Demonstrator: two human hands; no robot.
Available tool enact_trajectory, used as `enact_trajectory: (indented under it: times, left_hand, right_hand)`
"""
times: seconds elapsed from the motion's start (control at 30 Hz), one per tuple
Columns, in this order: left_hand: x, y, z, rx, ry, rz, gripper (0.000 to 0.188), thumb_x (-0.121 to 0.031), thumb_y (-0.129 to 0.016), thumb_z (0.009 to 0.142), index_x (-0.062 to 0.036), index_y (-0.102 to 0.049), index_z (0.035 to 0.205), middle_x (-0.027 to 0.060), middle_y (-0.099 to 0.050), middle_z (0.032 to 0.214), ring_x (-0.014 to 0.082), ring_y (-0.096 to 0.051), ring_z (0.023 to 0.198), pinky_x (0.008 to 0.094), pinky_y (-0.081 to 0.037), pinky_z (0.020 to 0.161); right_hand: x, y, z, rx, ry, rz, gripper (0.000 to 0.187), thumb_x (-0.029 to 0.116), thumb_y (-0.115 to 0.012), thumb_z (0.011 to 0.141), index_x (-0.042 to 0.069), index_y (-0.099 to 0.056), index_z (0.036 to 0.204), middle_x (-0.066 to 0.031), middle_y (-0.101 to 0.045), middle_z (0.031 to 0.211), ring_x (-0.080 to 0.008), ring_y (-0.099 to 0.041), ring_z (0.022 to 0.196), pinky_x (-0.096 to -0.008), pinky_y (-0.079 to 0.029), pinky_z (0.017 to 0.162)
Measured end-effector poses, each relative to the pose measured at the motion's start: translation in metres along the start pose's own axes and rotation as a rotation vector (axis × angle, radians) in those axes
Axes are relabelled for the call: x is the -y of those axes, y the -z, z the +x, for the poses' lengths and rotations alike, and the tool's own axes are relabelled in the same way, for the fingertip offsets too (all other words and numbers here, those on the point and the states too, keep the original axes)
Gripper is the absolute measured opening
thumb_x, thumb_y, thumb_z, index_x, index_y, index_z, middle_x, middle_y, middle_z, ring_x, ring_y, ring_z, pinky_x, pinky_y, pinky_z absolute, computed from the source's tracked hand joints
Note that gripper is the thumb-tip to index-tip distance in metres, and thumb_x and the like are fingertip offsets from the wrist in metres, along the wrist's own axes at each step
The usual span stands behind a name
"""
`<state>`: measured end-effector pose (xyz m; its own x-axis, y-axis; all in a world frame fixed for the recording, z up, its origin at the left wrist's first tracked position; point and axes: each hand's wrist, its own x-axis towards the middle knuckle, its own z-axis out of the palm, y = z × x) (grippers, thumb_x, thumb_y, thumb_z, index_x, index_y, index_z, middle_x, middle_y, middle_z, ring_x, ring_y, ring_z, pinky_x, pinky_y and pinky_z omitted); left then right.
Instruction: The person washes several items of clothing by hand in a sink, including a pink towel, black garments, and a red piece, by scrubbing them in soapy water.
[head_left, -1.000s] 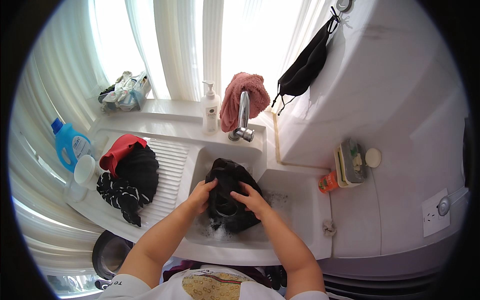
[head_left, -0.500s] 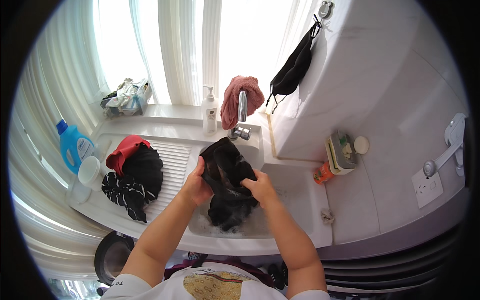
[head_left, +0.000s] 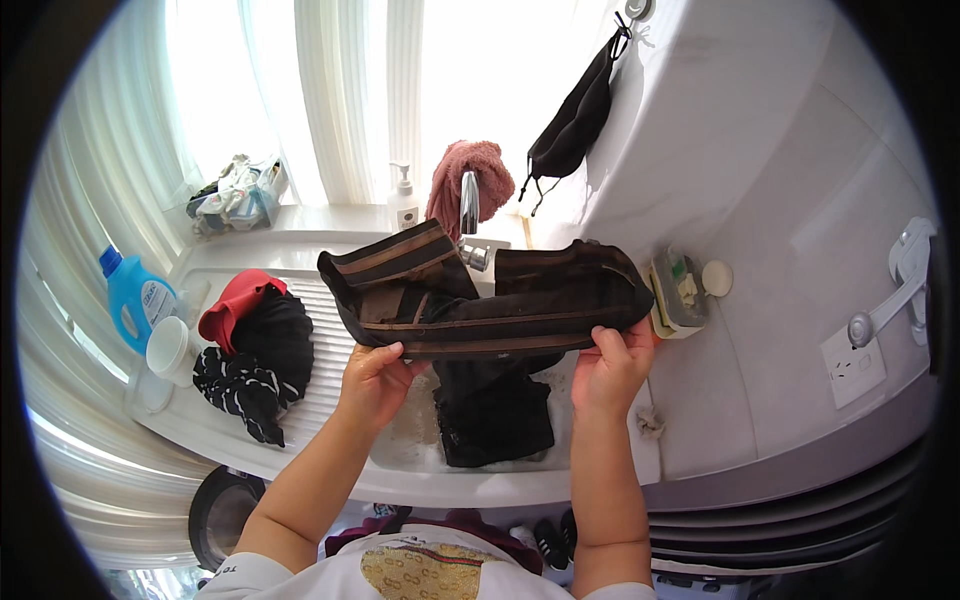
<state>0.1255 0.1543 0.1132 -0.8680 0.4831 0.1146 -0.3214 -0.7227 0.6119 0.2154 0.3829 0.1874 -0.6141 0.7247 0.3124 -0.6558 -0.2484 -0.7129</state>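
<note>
A wet black garment (head_left: 480, 322) with a wide, brown-striped band is stretched out between my hands above the sink (head_left: 400, 440). My left hand (head_left: 378, 385) pinches the band's lower edge on the left, thumb on top. On the right, my right hand (head_left: 612, 370) grips the same edge, its thumb also in front. The band loops open, and its ends rise at both sides near the tap (head_left: 470, 205). The lower part of the garment (head_left: 495, 425) hangs down into the basin, where some suds show. Most of my fingers are hidden behind the cloth.
On the ribbed board lie black clothes (head_left: 270, 340) and a red cloth (head_left: 235, 308). Beside them stand a blue detergent bottle (head_left: 135, 300) and a white tub (head_left: 172, 350). A pink towel (head_left: 465, 180) drapes the tap; a pump bottle (head_left: 403, 200) stands behind. A brush box (head_left: 680, 295) sits right.
Both hands have moved apart and the bunched black garment has been raised and spread wide. Its brown-striped band now shows, while its lower part hangs into the sink.
</note>
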Motion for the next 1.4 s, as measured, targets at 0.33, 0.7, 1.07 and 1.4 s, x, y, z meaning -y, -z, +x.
enact_trajectory:
  times: [0.33, 0.7, 1.07, 1.4]
  left_hand:
    - [0.002, 0.059, -0.003, -0.45, 0.446, 0.19, 0.018, 0.001, -0.047, 0.08, -0.0004, -0.054, 0.096, 0.0133, -0.065, 0.093, 0.0236, -0.065, 0.085, 0.0376, -0.054, 0.076]
    - [-0.025, 0.043, -0.032, -0.135, 0.808, 1.432, 0.047, -0.052, -0.069, 0.08, -0.0065, -0.069, 0.092, 0.0072, -0.069, 0.081, 0.0218, -0.066, 0.074, 0.0377, -0.05, 0.076]
    - [0.045, 0.042, 0.043, 0.177, 0.177, 1.528, 0.058, -0.023, -0.07, 0.082, 0.001, -0.048, 0.129, 0.0268, -0.053, 0.126, 0.0408, -0.047, 0.123, 0.0414, -0.04, 0.102]
    - [0.117, 0.071, 0.031, 0.407, 0.353, 1.227, 0.029, -0.02, -0.066, 0.086, -0.0002, -0.061, 0.107, 0.0109, -0.066, 0.101, 0.0198, -0.062, 0.093, 0.0317, -0.048, 0.083]
  right_hand:
    - [-0.067, 0.042, -0.012, -0.261, -0.648, -0.102, 0.029, 0.018, -0.066, 0.089, 0.007, -0.052, 0.112, -0.004, -0.06, 0.104, -0.0154, -0.062, 0.086, -0.0315, -0.051, 0.059]
    - [-0.066, 0.033, -0.022, 0.049, -0.676, -0.681, 0.061, 0.058, -0.049, 0.093, 0.002, -0.058, 0.116, -0.0055, -0.061, 0.097, -0.0183, -0.058, 0.085, -0.0318, -0.048, 0.07]
    - [-0.087, 0.053, -0.019, 0.328, -1.198, 0.079, 0.062, 0.052, -0.05, 0.093, -0.001, -0.053, 0.126, -0.0166, -0.061, 0.121, -0.0312, -0.06, 0.109, -0.0447, -0.047, 0.098]
    - [-0.084, 0.086, -0.024, 0.087, -0.882, 0.476, 0.068, 0.061, -0.039, 0.093, 0.003, -0.053, 0.127, -0.0173, -0.058, 0.126, -0.0355, -0.056, 0.114, -0.0498, -0.044, 0.1]
